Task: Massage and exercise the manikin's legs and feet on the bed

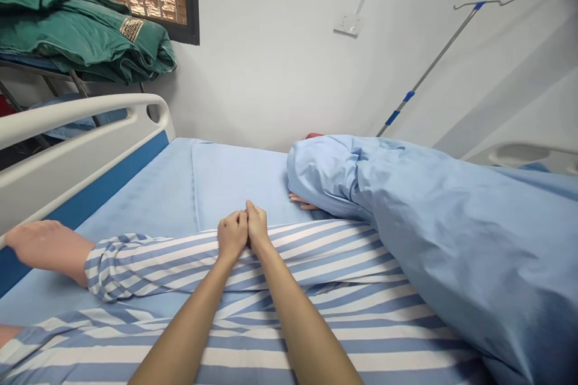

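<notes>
My left hand (232, 236) and my right hand (257, 227) are side by side, both closed on the far edge of a blue-and-white striped trouser leg (289, 258). The trousers are worn by a figure lying on the bed. One bare foot (43, 246) sticks out of the rolled cuff at the left. A light blue blanket (433, 222) is bunched over the figure's upper body at the right, and a hand (301, 201) peeks out under its edge.
The bed has a light blue sheet (180, 186) and a white-and-blue footboard rail (81, 144) at the left. Folded green blankets (81, 24) lie on a rack behind it. An IV pole (428, 69) leans by the white wall, near a socket (348, 24).
</notes>
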`<control>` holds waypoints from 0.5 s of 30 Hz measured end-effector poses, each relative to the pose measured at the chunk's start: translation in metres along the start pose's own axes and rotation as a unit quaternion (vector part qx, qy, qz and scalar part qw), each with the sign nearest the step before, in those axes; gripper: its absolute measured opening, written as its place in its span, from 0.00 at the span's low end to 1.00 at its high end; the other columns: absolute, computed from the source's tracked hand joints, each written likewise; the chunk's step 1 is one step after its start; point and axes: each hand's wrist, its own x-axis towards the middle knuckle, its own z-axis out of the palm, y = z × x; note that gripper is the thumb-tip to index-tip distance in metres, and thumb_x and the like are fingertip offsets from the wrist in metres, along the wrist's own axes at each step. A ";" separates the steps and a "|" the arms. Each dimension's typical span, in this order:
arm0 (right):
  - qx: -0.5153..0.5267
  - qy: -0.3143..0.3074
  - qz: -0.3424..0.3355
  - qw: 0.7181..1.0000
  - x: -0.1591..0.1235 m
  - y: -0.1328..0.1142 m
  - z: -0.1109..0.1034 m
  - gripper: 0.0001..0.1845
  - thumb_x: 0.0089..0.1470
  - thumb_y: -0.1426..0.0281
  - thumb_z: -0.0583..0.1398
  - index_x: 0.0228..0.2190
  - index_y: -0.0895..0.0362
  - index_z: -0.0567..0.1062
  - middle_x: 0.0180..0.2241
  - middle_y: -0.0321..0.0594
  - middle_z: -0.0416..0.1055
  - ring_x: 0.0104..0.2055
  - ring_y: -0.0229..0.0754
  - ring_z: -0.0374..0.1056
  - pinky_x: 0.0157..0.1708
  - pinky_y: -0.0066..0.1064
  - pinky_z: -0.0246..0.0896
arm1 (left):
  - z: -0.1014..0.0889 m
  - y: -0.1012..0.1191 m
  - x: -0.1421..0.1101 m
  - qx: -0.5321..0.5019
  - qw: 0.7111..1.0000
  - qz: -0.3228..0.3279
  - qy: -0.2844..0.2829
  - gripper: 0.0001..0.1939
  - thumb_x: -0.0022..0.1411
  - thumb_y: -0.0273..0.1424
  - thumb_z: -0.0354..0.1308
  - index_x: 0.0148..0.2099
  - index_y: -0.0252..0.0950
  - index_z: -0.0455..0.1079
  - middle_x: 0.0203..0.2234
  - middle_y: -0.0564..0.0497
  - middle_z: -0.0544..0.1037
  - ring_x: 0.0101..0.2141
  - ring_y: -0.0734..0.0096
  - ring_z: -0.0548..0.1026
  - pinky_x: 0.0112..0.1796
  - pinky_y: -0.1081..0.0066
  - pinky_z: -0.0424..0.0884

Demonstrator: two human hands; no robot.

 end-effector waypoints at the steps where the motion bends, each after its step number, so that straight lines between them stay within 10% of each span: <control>1: -0.004 -0.004 -0.004 1.000 0.000 -0.004 -0.001 0.23 0.48 0.52 0.50 0.15 0.54 0.53 0.12 0.29 0.48 0.19 0.33 0.47 0.17 0.27 0.44 | 0.000 0.000 0.000 0.000 1.000 -0.001 0.000 0.19 0.59 0.36 0.41 0.19 0.37 0.59 0.15 0.53 0.68 0.20 0.75 0.61 0.27 0.73 0.52; 8: -0.143 -0.083 -0.147 0.975 0.005 -0.033 -0.028 0.24 0.53 0.56 0.49 0.13 0.56 0.55 0.14 0.30 0.49 0.19 0.32 0.45 0.20 0.26 0.43 | -0.001 0.002 0.000 0.016 1.000 0.004 0.003 0.19 0.59 0.35 0.40 0.17 0.37 0.56 0.14 0.54 0.64 0.20 0.76 0.58 0.26 0.73 0.50; 15: -0.236 -0.041 -0.147 0.960 0.004 0.003 -0.048 0.24 0.56 0.59 0.46 0.13 0.56 0.55 0.14 0.30 0.50 0.19 0.33 0.47 0.22 0.28 0.41 | 0.001 0.002 -0.001 0.022 1.000 0.012 0.007 0.19 0.59 0.35 0.41 0.17 0.36 0.52 0.13 0.57 0.58 0.20 0.77 0.55 0.25 0.73 0.49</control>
